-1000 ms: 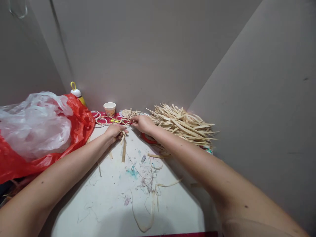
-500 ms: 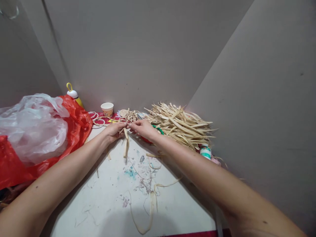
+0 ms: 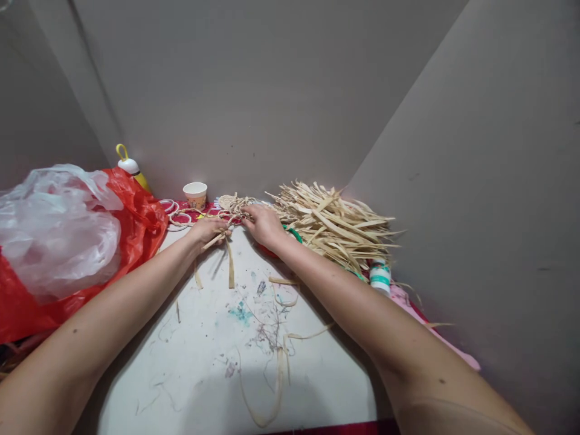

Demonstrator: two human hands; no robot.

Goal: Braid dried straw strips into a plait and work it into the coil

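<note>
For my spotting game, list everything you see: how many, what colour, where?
Plastic bags: two, whitish, red, left
Bottle: one, yellow-white, behind bags
Cup: one, white-orange, far edge
Cord: count unclear, white, near cup
Strip pile: one, tan, far right
Loose strips: several, tan, tabletop
Knotted strands: many, tan, centre
Curved thing: one, green, beside right wrist
Container: one, white-teal, right
Cloth-like thing: one, pink, right
Table: one, white, centre
Walls: several, grey, around
Left hand: one, centre, holding strips
Right hand: one, centre, at strands
</note>
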